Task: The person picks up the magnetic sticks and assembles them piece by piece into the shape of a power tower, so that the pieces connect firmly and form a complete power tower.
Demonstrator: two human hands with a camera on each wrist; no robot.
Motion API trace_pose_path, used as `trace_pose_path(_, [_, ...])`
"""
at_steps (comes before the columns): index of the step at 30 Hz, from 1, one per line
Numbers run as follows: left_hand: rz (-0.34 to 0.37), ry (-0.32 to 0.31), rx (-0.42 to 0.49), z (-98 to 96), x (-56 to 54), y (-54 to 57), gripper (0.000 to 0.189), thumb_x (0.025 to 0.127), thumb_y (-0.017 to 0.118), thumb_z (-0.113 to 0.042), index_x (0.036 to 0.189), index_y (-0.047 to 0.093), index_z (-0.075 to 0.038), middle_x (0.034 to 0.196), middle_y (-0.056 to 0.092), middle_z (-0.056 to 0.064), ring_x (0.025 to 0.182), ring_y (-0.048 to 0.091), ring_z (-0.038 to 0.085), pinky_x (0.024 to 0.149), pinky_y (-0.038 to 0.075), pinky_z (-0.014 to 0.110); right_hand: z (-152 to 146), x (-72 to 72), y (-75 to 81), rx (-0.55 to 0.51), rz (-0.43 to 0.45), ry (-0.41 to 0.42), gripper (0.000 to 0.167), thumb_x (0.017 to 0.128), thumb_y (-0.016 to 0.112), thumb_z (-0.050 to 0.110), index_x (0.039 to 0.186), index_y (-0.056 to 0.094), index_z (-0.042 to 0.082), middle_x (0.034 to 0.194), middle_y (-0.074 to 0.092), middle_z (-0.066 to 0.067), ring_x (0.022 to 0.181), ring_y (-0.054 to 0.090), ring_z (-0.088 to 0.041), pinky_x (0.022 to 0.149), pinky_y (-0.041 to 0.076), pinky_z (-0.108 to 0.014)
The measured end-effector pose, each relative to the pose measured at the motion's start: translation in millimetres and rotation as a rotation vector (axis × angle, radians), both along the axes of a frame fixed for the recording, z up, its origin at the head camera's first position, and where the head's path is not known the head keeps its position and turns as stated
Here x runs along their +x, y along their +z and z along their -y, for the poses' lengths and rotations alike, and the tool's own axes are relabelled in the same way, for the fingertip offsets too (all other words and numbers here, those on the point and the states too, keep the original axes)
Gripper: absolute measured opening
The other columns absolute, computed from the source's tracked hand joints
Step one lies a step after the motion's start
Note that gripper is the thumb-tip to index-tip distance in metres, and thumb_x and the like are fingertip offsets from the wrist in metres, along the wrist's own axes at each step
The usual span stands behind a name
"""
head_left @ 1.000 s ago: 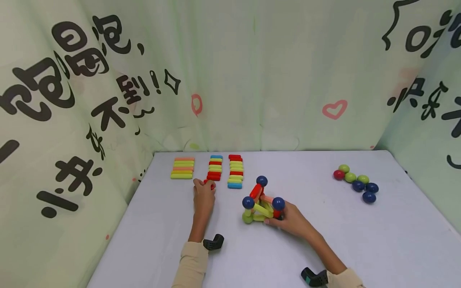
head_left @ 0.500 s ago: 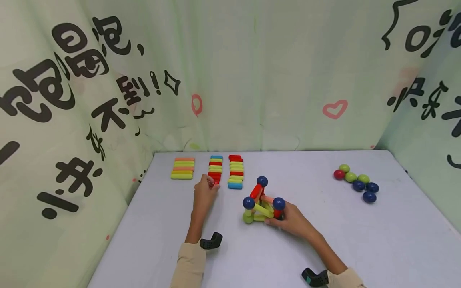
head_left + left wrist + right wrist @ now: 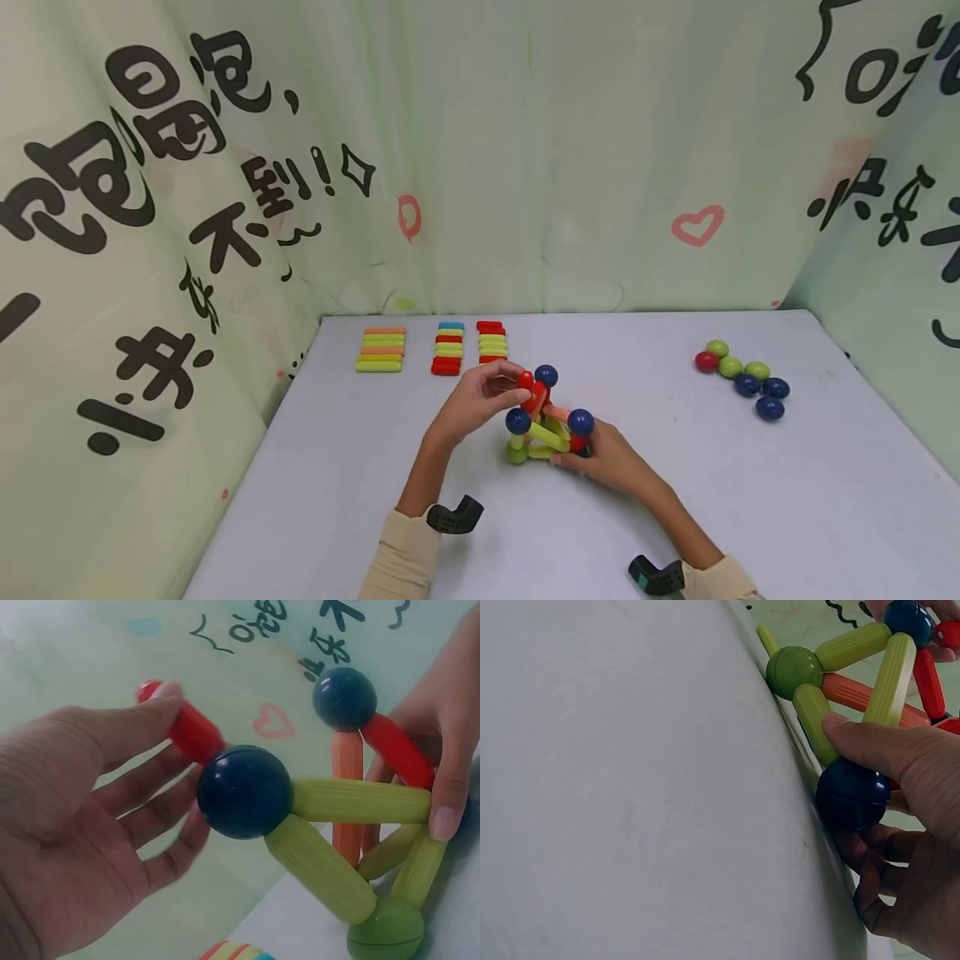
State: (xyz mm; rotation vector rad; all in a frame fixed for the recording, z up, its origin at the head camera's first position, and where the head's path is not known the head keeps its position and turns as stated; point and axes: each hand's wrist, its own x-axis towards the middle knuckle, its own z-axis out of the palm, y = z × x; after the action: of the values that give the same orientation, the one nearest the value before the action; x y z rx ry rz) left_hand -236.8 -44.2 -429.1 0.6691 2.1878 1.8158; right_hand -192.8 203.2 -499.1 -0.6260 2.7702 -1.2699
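Observation:
On the table stands a frame of ribbed rods and balls, with yellow-green rods [image 3: 360, 800], red and orange rods, dark blue balls [image 3: 244, 792] and a green ball [image 3: 385, 930] at its base. My left hand [image 3: 477, 402] pinches a red rod [image 3: 196, 735] between thumb and fingers, beside the upper part of the frame. In the left wrist view the rod's lower end meets a blue ball; whether they touch I cannot tell. My right hand [image 3: 615, 460] grips the frame's lower right corner, its thumb on a yellow-green rod [image 3: 815, 724] above a blue ball [image 3: 853, 795].
Toward the back left lie three rows of rods: an orange and yellow-green row [image 3: 380, 350], a mixed row [image 3: 448, 348] and another mixed row [image 3: 492, 342] partly behind my left hand. Loose green, red and blue balls [image 3: 769, 408] lie at the right. Curtains [image 3: 600, 167] surround the table.
My left hand has taken a red rod from the near end of the middle row and carried it right, to the top of the frame. The right hand and the frame stay in place.

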Motion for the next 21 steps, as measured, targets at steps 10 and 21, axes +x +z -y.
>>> trace_pose_path(10, [-0.237, -0.052, -0.24, -4.7, 5.4, 4.0, 0.035, 0.092, 0.069, -0.027, 0.122, 0.067, -0.011, 0.105, 0.067, 0.004, 0.096, 0.058, 0.014, 0.082, 0.054, 0.033, 0.3, 0.6, 3.6, 0.017, -0.023, 0.049, 0.064, 0.088, 0.072, 0.031, 0.142, 0.049, 0.006, 0.134, 0.06, -0.017, 0.119, 0.06, -0.032, 0.099, 0.048, -0.052])
trace_pose_path(21, [-0.336, -0.039, -0.578, -23.6, 23.1, 15.8, 0.035, 0.086, 0.073, -0.038, 0.115, 0.074, -0.017, 0.109, 0.043, 0.004, 0.111, 0.039, 0.013, 0.07, 0.046, 0.013, 1.7, 1.6, 7.1, 0.077, 0.02, 0.021, 0.051, 0.097, 0.059, 0.034, 0.136, 0.052, 0.001, 0.114, 0.067, -0.007, 0.102, 0.062, -0.02, 0.096, 0.05, -0.05])
